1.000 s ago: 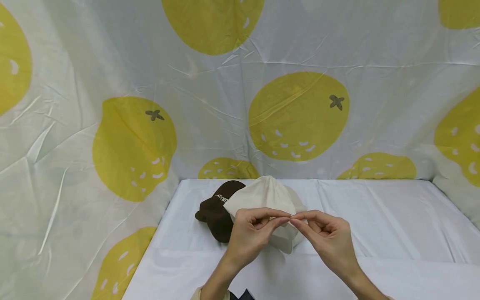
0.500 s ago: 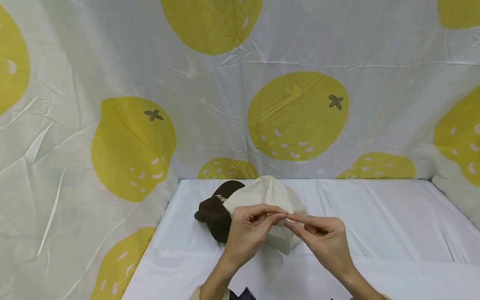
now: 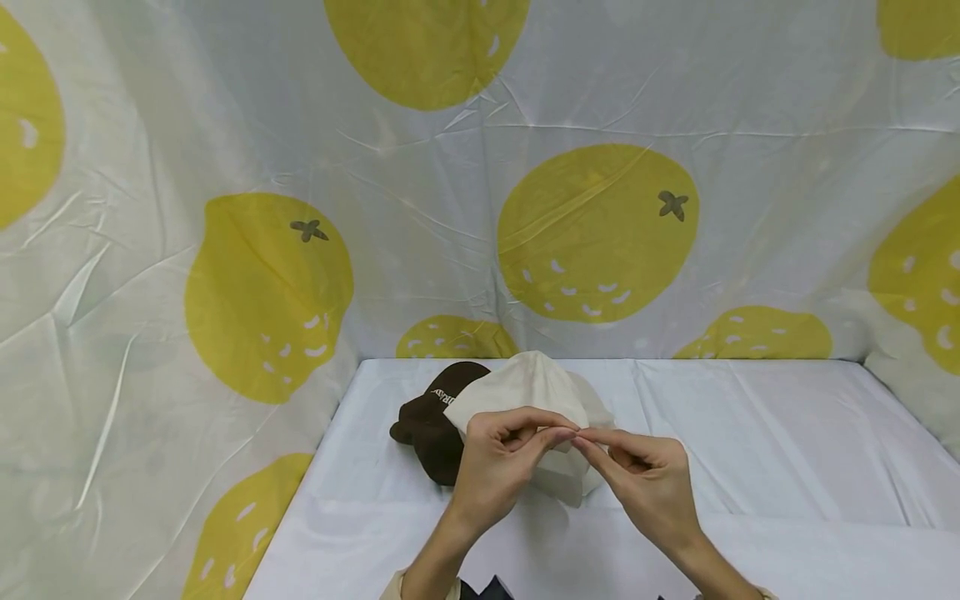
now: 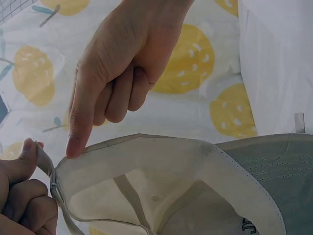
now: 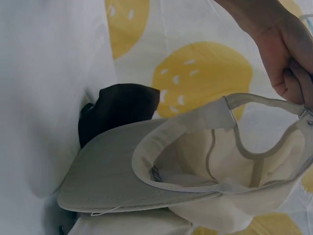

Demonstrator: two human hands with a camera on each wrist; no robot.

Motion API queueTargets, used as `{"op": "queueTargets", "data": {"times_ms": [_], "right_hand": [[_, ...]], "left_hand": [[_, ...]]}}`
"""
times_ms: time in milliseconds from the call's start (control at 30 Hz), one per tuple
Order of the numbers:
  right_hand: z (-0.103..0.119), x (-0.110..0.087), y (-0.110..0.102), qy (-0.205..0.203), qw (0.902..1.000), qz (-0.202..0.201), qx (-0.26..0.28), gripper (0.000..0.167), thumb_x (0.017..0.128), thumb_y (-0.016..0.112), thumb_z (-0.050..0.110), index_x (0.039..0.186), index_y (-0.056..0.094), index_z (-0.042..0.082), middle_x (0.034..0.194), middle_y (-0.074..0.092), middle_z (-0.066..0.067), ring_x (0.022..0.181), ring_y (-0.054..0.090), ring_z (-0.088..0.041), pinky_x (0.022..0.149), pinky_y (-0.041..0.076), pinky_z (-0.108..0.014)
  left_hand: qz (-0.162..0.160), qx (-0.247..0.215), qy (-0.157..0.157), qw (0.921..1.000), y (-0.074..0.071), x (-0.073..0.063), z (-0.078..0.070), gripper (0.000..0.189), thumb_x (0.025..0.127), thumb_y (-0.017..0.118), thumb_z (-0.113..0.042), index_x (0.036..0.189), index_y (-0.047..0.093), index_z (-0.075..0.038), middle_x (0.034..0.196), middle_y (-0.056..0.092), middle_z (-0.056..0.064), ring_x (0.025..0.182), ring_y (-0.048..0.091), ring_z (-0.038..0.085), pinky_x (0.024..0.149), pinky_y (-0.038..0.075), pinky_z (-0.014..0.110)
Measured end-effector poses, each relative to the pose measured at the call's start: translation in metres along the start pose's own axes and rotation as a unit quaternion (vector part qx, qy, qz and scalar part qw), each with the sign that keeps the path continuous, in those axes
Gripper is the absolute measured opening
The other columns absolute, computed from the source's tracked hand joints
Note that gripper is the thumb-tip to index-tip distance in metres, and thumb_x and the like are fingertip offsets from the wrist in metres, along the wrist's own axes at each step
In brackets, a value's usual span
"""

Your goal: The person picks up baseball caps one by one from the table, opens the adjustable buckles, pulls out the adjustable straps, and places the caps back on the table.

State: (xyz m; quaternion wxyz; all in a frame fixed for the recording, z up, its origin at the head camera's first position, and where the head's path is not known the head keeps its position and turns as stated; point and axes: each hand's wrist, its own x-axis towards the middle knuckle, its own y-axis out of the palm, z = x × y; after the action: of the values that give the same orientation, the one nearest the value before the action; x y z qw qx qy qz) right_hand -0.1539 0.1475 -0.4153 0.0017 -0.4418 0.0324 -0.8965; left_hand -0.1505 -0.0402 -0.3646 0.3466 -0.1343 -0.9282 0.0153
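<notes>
My left hand (image 3: 495, 467) pinches the narrow back strap (image 4: 45, 159) of a cream baseball cap (image 3: 528, 387). The right hand (image 3: 648, 479) pinches the cap's back edge by the small metal buckle (image 4: 54, 181), its fingertips meeting the left ones in the head view. Across the left wrist view, the right hand (image 4: 117, 73) comes down from the top, one finger on the inner band. The cap's hollow inside faces the wrist cameras, with its greyish brim (image 5: 112, 169) towards the table. Exactly how the strap runs through the buckle is too small to tell.
A dark brown cap (image 3: 435, 425) with white lettering lies on the white-covered table (image 3: 750, 433), left of the cream cap. Another pale cloth piece (image 5: 132, 223) shows under the brim in the right wrist view. A lemon-print curtain (image 3: 420, 208) hangs behind and at the sides.
My right hand has shifted slightly left and down, and its thumb and finger have parted and closed again at the strap. The left hand and the cap have barely moved.
</notes>
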Motion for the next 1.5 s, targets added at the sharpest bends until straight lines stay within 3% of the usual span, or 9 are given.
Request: {"op": "queueTargets", "data": {"times_ms": [133, 300, 667, 800, 900, 1067, 1233, 1500], "right_hand": [[-0.003, 0.000, 0.002, -0.014, 0.9997, -0.004, -0.019, 0.033, 0.072, 0.078, -0.024, 0.093, 0.080, 0.001, 0.049, 0.027, 0.004, 0.043, 0.016, -0.009, 0.038, 0.017, -0.010], [-0.003, 0.000, 0.003, -0.023, 0.9995, -0.003, -0.023, 0.034, 0.071, 0.077, -0.025, 0.093, 0.080, 0.001, 0.049, 0.030, 0.005, 0.043, 0.017, -0.008, 0.039, 0.017, -0.010], [-0.004, 0.001, 0.003, -0.028, 0.9994, 0.002, -0.022, 0.035, 0.071, 0.077, -0.026, 0.094, 0.079, 0.001, 0.049, 0.035, 0.006, 0.044, 0.018, -0.007, 0.040, 0.019, -0.010], [-0.003, 0.000, 0.004, -0.021, 0.9996, 0.005, -0.016, 0.035, 0.071, 0.077, -0.027, 0.093, 0.079, 0.001, 0.049, 0.036, 0.005, 0.043, 0.018, -0.007, 0.040, 0.019, -0.011], [-0.003, 0.000, 0.004, -0.025, 0.9995, 0.005, -0.021, 0.035, 0.071, 0.077, -0.026, 0.093, 0.079, 0.001, 0.049, 0.035, 0.005, 0.043, 0.018, -0.007, 0.039, 0.019, -0.010], [-0.004, 0.000, 0.004, -0.042, 0.9984, 0.000, -0.037, 0.035, 0.070, 0.080, -0.023, 0.094, 0.080, 0.003, 0.050, 0.030, 0.006, 0.043, 0.017, -0.004, 0.040, 0.019, -0.009], [-0.004, -0.001, 0.003, -0.052, 0.9981, -0.001, -0.034, 0.035, 0.070, 0.081, -0.021, 0.094, 0.080, 0.004, 0.051, 0.029, 0.007, 0.045, 0.017, -0.001, 0.039, 0.018, -0.009], [-0.002, 0.000, 0.004, -0.059, 0.9980, 0.003, -0.022, 0.035, 0.072, 0.081, -0.020, 0.096, 0.080, 0.005, 0.052, 0.029, 0.008, 0.047, 0.017, 0.000, 0.040, 0.018, -0.009]], "left_hand": [[-0.002, -0.002, -0.005, 1.0000, -0.001, -0.001, 0.001, 0.010, 0.093, 0.075, -0.007, 0.094, 0.078, 0.003, 0.070, 0.071, 0.018, 0.055, 0.024, -0.002, 0.056, 0.044, 0.016], [-0.011, -0.009, -0.009, 0.9999, -0.003, -0.003, 0.003, 0.010, 0.093, 0.075, -0.005, 0.094, 0.077, 0.005, 0.080, 0.076, 0.021, 0.059, 0.043, -0.005, 0.061, 0.054, 0.020], [-0.051, -0.045, -0.030, 0.9972, -0.011, -0.009, 0.007, 0.014, 0.093, 0.074, -0.003, 0.093, 0.074, 0.011, 0.079, 0.070, 0.033, 0.071, 0.064, -0.002, 0.073, 0.060, 0.023], [-0.065, -0.051, -0.034, 0.9960, -0.012, -0.010, 0.008, 0.013, 0.092, 0.074, -0.002, 0.091, 0.073, 0.011, 0.074, 0.067, 0.033, 0.063, 0.056, -0.004, 0.072, 0.060, 0.022], [-0.069, -0.049, -0.031, 0.9960, -0.013, -0.010, 0.008, 0.012, 0.092, 0.075, -0.002, 0.091, 0.073, 0.010, 0.071, 0.066, 0.031, 0.055, 0.042, -0.004, 0.064, 0.055, 0.018], [-0.074, -0.049, -0.022, 0.9958, -0.014, -0.010, 0.007, 0.011, 0.092, 0.074, 0.000, 0.090, 0.074, 0.010, 0.065, 0.063, 0.029, 0.050, 0.024, 0.001, 0.045, 0.032, 0.022], [-0.079, -0.056, -0.008, 0.9953, -0.014, -0.010, 0.007, 0.010, 0.091, 0.074, 0.002, 0.090, 0.073, 0.012, 0.063, 0.060, 0.029, 0.049, 0.021, 0.005, 0.042, 0.023, 0.029], [-0.097, -0.046, 0.012, 0.9942, -0.012, -0.009, 0.005, 0.006, 0.089, 0.075, 0.005, 0.088, 0.073, 0.011, 0.066, 0.065, 0.027, 0.048, 0.021, 0.006, 0.040, 0.021, 0.024]]}}
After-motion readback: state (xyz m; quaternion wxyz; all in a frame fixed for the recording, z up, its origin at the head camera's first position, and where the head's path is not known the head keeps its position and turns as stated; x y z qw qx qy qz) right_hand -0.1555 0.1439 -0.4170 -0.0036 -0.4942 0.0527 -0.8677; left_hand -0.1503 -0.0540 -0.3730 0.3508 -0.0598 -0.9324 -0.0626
